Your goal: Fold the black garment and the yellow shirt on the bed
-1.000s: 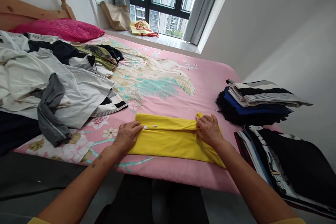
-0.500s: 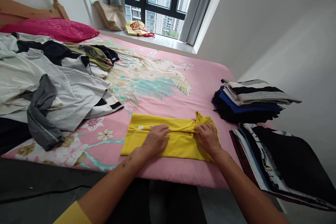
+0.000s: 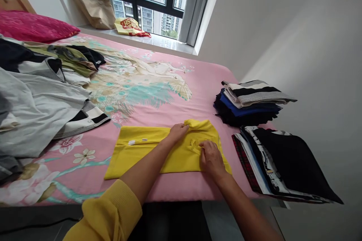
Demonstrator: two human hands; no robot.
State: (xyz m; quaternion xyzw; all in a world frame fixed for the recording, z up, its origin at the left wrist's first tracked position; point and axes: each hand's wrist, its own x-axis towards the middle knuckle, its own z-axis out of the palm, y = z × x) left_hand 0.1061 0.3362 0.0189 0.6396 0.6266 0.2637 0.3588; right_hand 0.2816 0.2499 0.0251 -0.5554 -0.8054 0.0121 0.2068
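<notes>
A yellow shirt (image 3: 141,158) lies folded into a long strip on the bed near its front edge, with small white tags showing on its left part. My left hand (image 3: 178,131) pinches the shirt's far edge, near where the cloth is turned over at the right end. My right hand (image 3: 211,155) rests on that right end with fingers curled, beside a bunched patch of the cloth. Whether cloth is caught between the right fingers is hard to see; they touch its surface.
Loose clothes (image 3: 42,101) are heaped on the left of the pink bedsheet (image 3: 198,83). To the right stand two stacks of folded clothes, a far stack (image 3: 249,101) and a near stack (image 3: 294,162). A magenta pillow (image 3: 36,26) and a paper bag (image 3: 96,9) are farther back.
My left hand has moved from the middle of the shirt to its far edge. The right end's cloth is now spread wider. My view has shifted rightward.
</notes>
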